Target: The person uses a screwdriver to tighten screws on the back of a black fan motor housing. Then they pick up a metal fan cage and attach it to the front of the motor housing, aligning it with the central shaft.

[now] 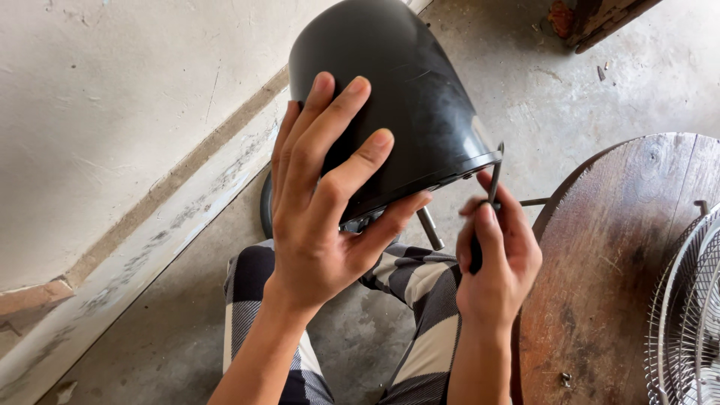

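Seen from above, the left hand (315, 217) spreads wide over a black fan motor housing (397, 97), bracing it above the lap. The right hand (495, 255) grips what seems a screwdriver (491, 206), tip at the housing's right rim. A wire fan guard (690, 315) rests on a round wooden table (600, 285) at right.

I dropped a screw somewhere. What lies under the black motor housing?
Under the black motor housing show a metal shaft, checked trousers and concrete floor. The left hand covers the underside's left part; no screw shows there.
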